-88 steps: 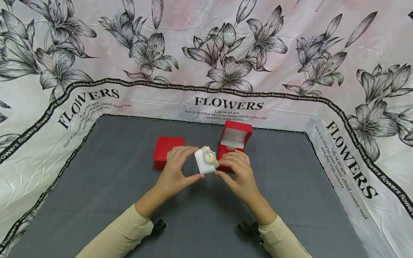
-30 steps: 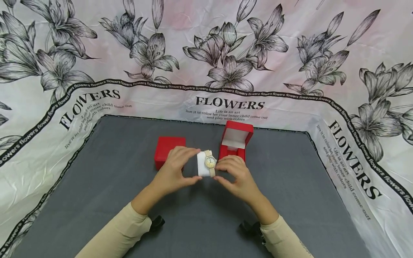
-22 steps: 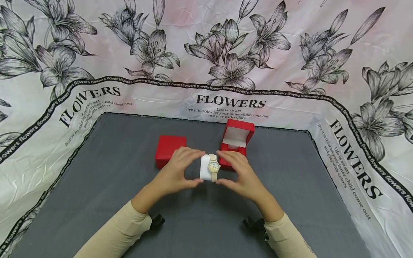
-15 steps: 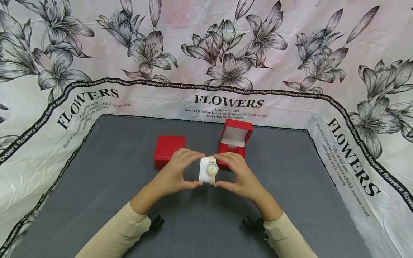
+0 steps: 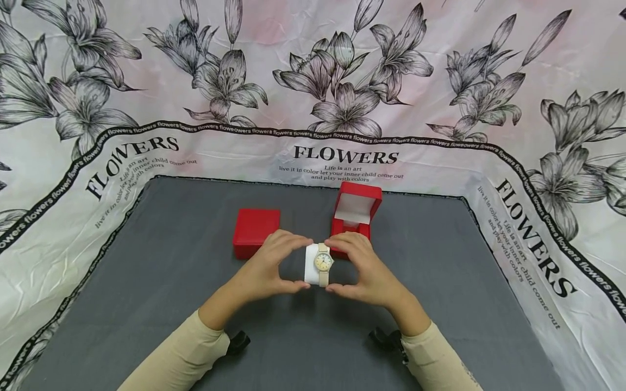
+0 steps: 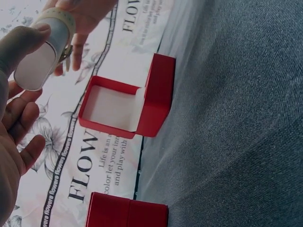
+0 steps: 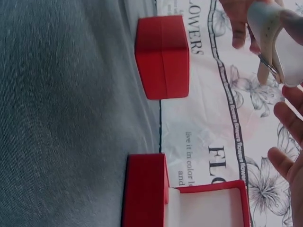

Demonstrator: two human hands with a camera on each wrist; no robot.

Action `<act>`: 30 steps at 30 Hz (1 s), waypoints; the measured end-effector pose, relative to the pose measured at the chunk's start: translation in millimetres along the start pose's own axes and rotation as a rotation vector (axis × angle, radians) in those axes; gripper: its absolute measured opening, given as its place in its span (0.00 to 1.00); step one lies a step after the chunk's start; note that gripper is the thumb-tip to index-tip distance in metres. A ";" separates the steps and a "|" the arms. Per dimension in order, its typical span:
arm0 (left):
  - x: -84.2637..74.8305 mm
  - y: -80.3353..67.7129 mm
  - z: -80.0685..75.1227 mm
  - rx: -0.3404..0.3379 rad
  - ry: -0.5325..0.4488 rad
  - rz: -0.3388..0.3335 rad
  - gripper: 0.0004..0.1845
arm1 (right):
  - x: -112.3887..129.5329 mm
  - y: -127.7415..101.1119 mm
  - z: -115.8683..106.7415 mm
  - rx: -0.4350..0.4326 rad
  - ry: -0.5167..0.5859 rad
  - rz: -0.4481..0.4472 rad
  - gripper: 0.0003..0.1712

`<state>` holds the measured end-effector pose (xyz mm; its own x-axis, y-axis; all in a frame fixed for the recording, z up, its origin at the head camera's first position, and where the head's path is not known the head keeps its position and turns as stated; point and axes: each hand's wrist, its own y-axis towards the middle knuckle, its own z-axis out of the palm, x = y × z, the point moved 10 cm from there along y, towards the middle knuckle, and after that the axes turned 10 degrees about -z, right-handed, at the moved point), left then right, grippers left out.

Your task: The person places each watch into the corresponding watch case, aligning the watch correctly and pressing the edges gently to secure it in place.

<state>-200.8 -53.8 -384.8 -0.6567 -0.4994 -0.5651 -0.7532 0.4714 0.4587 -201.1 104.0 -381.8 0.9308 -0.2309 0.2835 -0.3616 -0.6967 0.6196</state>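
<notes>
The open box (image 5: 356,214) stands on the grey tabletop (image 5: 146,304), its lid upright at the back. The left wrist view looks into a white-lined half of the open box with nothing in it; whether that is the lid or the base cannot be told. The head view shows the lid's white lining, while the base is mostly hidden behind the fingers of the right hand (image 5: 369,271). The shut box (image 5: 256,231) sits to its left, a gap between them; what it holds cannot be seen.

Both hands hold a white pillow (image 5: 312,264) above the tabletop, just in front of the open box, with a watch (image 5: 323,262) strapped round it. The left hand (image 5: 266,269) has a narrow grip on the pillow's left end, thumb below and fingers curled over the top. The right hand grips the other end likewise, thumb under and fingers over the strap side.

The dial faces up toward the head camera. The beige strap runs near to far across the pillow, so the watch's long axis points away from the person, and the pillow's long axis lies left to right. The strap's underside and clasp are hidden. In the wrist views the pillow is blurred and cut off by the frame edge, and the dial cannot be made out.
</notes>
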 end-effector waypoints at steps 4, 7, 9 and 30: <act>-2.0 0.1 -0.4 0.003 -0.009 0.009 0.43 | 3.9 2.1 -3.4 -0.025 -0.004 -0.053 0.50; -3.3 -0.3 -0.9 -0.007 -0.008 0.020 0.43 | 4.2 2.0 -2.9 -0.032 0.004 -0.052 0.50; -3.6 -0.4 -0.5 -0.013 -0.007 0.027 0.43 | 4.0 1.6 -2.0 -0.037 0.006 -0.046 0.51; -3.6 1.4 -6.1 -0.044 0.048 0.040 0.43 | -1.7 2.4 1.6 0.011 -0.059 0.083 0.51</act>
<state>-199.8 -55.8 -378.0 -0.6866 -0.5153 -0.5129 -0.7265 0.4597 0.5107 -203.5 101.6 -381.9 0.8993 -0.3277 0.2897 -0.4374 -0.6809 0.5874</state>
